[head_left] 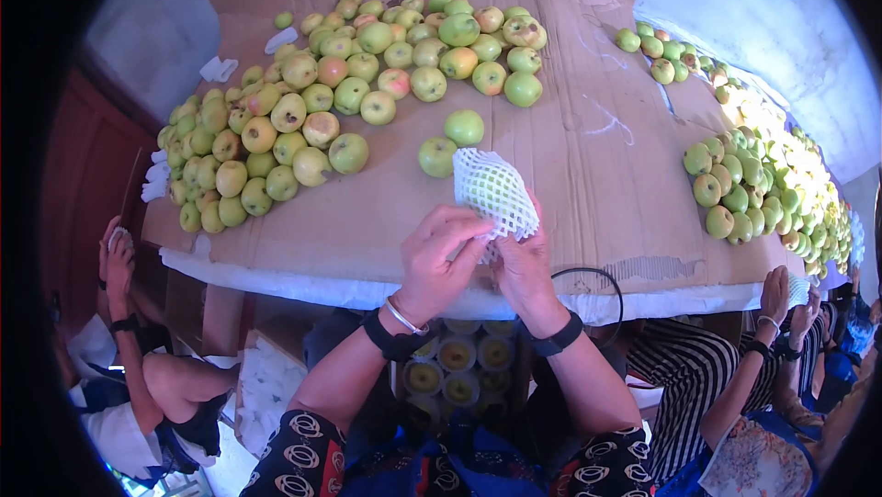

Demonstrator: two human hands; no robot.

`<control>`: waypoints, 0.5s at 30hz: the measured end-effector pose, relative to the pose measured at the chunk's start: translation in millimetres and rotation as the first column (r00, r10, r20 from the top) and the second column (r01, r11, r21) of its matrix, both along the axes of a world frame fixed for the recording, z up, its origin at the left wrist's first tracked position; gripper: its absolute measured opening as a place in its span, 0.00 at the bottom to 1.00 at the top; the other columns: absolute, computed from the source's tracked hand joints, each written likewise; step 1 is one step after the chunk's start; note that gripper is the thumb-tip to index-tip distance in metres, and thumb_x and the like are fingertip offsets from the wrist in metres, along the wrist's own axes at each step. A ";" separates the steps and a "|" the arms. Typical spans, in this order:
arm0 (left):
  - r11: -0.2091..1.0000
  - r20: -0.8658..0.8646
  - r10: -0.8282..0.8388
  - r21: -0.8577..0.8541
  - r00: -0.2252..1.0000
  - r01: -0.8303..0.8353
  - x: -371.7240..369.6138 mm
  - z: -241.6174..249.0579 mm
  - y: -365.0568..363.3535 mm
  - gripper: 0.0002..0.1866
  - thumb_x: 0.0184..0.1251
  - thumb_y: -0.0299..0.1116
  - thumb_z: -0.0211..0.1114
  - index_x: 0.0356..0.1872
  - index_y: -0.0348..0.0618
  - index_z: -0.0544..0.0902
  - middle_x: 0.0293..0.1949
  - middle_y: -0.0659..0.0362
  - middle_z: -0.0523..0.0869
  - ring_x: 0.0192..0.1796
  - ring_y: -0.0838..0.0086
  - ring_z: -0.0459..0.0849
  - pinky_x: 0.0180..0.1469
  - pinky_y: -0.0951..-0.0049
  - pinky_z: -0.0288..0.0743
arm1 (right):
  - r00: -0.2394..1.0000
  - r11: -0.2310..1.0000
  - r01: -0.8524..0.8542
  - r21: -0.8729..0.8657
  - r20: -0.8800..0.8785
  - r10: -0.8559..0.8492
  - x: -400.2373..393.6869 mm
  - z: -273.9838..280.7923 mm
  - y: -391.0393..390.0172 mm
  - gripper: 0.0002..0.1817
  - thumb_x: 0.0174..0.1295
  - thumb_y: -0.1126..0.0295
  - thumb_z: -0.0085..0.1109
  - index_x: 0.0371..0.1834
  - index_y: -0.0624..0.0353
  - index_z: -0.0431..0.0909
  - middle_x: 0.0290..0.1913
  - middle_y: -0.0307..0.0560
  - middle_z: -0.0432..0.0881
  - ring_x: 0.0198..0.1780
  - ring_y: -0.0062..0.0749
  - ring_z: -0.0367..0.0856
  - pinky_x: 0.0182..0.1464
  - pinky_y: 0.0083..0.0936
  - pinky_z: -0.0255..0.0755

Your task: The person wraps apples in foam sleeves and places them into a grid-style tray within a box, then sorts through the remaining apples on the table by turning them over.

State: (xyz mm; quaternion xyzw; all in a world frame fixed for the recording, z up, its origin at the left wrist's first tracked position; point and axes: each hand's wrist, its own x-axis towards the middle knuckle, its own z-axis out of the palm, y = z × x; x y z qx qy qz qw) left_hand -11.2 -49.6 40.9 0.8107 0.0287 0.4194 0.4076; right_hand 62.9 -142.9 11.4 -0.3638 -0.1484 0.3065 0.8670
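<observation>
A green apple in a white foam net sleeve (494, 192) is held up in front of me, just over the near table edge. My left hand (439, 254) is closed, its fingertips pinching the lower edge of the net. From the other side my right hand (525, 267) grips the sleeved apple, with its fingers partly hidden behind it. Two loose green apples, one nearer (436, 157) and one farther (464, 128), lie on the cardboard just beyond the sleeve.
A large apple pile (276, 129) covers the table's left and back. Another pile (763, 185) lies at right. Below my hands is a box of sleeved apples (457, 355). A black cable (617, 286) loops over the edge. Co-workers' hands show at left (117, 263) and right (776, 295).
</observation>
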 end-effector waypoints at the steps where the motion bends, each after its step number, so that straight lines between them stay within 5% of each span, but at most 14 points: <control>1: 1.000 0.028 -0.007 0.017 1.000 0.007 -0.3 0.0 -0.1 0.11 0.47 0.17 0.65 0.34 0.39 0.81 0.31 0.56 0.81 0.33 0.70 0.80 0.33 0.75 0.73 | 0.999 1.000 -0.013 0.022 -0.051 0.014 0.0 -0.5 -0.1 0.29 0.59 0.80 0.53 0.64 0.58 0.54 0.57 0.44 0.69 0.57 0.27 0.69 0.57 0.24 0.67; 7: 0.998 -0.003 -0.066 -0.025 0.998 0.066 -2.8 2.2 -2.6 0.10 0.47 0.17 0.66 0.33 0.38 0.80 0.33 0.56 0.80 0.34 0.73 0.80 0.32 0.77 0.73 | 0.970 0.997 -0.074 -0.032 -0.236 0.064 2.3 -14.0 -2.7 0.30 0.53 0.86 0.50 0.61 0.59 0.58 0.54 0.45 0.72 0.52 0.27 0.74 0.53 0.24 0.72; 10: 0.955 0.012 -0.106 -0.276 0.994 0.105 0.6 -10.0 -10.5 0.12 0.47 0.18 0.67 0.35 0.37 0.78 0.36 0.57 0.79 0.35 0.75 0.79 0.32 0.79 0.74 | 0.984 0.998 -0.060 -0.016 -0.166 0.056 4.9 -16.6 -4.2 0.21 0.57 0.77 0.55 0.55 0.59 0.67 0.50 0.44 0.76 0.49 0.27 0.77 0.47 0.23 0.75; 13: 0.920 -0.059 -0.237 -0.334 0.970 0.204 -7.0 -7.0 -5.1 0.15 0.52 0.20 0.65 0.42 0.39 0.76 0.38 0.58 0.77 0.41 0.75 0.78 0.40 0.79 0.75 | 0.993 0.995 -0.090 -0.032 -0.076 0.087 9.0 -19.2 -5.7 0.21 0.58 0.74 0.56 0.56 0.58 0.67 0.51 0.45 0.75 0.49 0.28 0.76 0.49 0.24 0.75; 15: 0.916 -0.022 -0.118 -0.389 0.993 0.100 -8.3 -9.2 3.5 0.15 0.57 0.25 0.62 0.45 0.38 0.74 0.39 0.58 0.77 0.44 0.75 0.77 0.44 0.77 0.73 | 0.992 0.995 -0.102 -0.024 -0.081 0.100 10.3 -12.2 -5.2 0.21 0.59 0.73 0.56 0.56 0.59 0.66 0.52 0.45 0.75 0.50 0.29 0.76 0.50 0.25 0.74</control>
